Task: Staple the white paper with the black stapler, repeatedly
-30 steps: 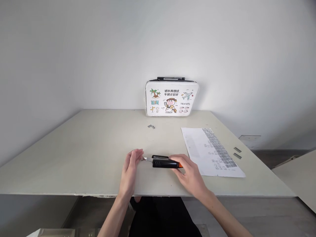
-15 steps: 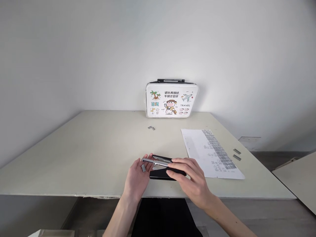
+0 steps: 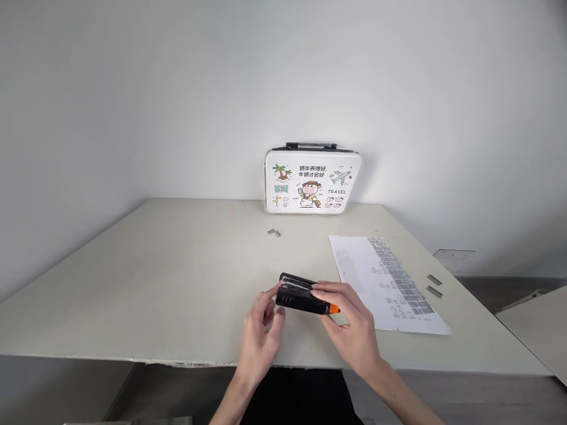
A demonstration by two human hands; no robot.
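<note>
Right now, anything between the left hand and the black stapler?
Nothing visible. The left hand has a fingertip right at the left end of the black stapler, apparently touching; the right hand holds the other end. The printed sheet lies off to the right.

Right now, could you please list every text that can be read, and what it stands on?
"奶牛养得好, 牛奶才会好": white case
"TRAVEL": same case
Tiny lettering beside its cartoon figure: unreadable
Paper: print too small
Black stapler: nothing readable
</note>
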